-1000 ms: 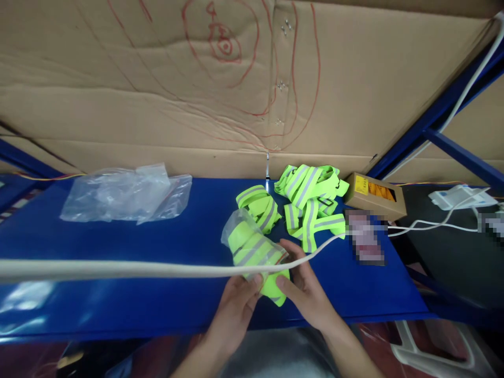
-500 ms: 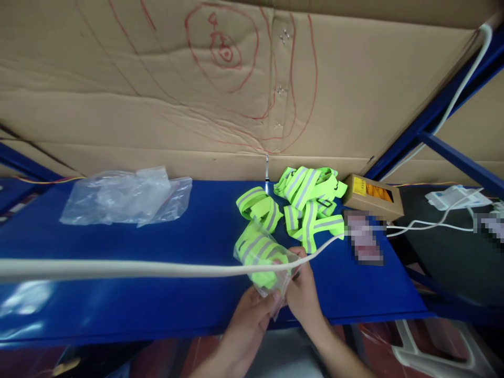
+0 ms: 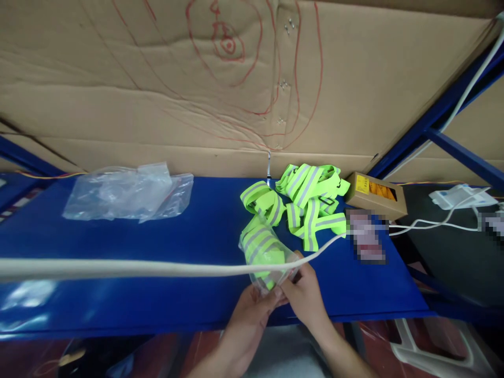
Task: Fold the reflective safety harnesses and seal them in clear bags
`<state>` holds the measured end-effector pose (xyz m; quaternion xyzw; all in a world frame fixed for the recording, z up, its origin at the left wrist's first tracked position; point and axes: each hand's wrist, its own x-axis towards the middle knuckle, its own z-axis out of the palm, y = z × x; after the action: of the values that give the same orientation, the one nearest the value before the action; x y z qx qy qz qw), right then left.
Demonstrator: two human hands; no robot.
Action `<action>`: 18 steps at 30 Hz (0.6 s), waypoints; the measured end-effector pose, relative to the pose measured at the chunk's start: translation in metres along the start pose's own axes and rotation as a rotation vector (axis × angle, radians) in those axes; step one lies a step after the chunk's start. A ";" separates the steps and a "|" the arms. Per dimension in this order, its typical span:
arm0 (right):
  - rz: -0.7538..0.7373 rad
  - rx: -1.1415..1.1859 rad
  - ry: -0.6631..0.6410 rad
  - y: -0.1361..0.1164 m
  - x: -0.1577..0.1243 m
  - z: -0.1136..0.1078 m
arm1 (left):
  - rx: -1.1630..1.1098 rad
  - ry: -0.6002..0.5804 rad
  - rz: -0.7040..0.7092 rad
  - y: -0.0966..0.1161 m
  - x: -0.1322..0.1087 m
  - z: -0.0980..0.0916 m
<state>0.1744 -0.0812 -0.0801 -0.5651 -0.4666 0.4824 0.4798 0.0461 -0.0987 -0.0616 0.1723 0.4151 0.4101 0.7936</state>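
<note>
Both hands are at the near end of a clear plastic bag with a folded yellow-green reflective strap inside it. My left hand pinches the bag's near edge from below left. My right hand grips the same edge from the right, its thumb close to the left thumb. A white cable crosses in front of the bag and hides part of it. Just beyond the bag lie a loose reflective strap and a larger heap of reflective straps with black buckles.
A pile of clear plastic bags lies on the left of the blue table. A cardboard box with orange contents stands at the back right, near a blurred-out item. The white cable spans the view. A cardboard wall closes the back.
My hands have drawn closer together at the bag's near end, and the loose bag end that hung between them is now gathered in. The view has shifted slightly.
</note>
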 end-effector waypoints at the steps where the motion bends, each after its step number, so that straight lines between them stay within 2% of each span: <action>1: -0.002 0.020 -0.025 -0.003 0.000 -0.004 | 0.021 0.007 -0.014 0.003 -0.001 -0.002; 3: -0.018 0.045 -0.106 -0.010 -0.003 -0.017 | 0.121 0.006 -0.045 0.013 -0.002 -0.007; 5: -0.098 -0.010 -0.136 -0.017 -0.008 -0.034 | 0.238 0.006 -0.025 0.027 -0.005 -0.014; 9: -0.471 -0.361 -0.077 -0.031 -0.018 -0.063 | 0.387 -0.027 0.032 0.055 -0.017 -0.024; 11: -0.636 -0.476 -0.169 -0.038 -0.018 -0.068 | 0.477 -0.122 -0.013 0.063 -0.026 -0.025; 12: -0.673 -0.482 -0.209 -0.042 -0.015 -0.069 | 0.515 -0.165 -0.041 0.065 -0.031 -0.025; 16: -0.574 -0.313 -0.252 -0.053 0.003 -0.063 | 0.555 -0.216 -0.115 0.073 -0.047 -0.028; 17: -0.545 -0.267 -0.296 -0.054 0.009 -0.061 | 0.589 -0.225 -0.068 0.077 -0.048 -0.032; 18: -0.524 -0.221 -0.344 -0.055 0.013 -0.059 | 0.628 -0.205 0.052 0.082 -0.048 -0.036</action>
<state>0.2307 -0.0676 -0.0225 -0.3847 -0.7198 0.3774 0.4375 -0.0392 -0.0902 -0.0078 0.4594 0.4349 0.2627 0.7286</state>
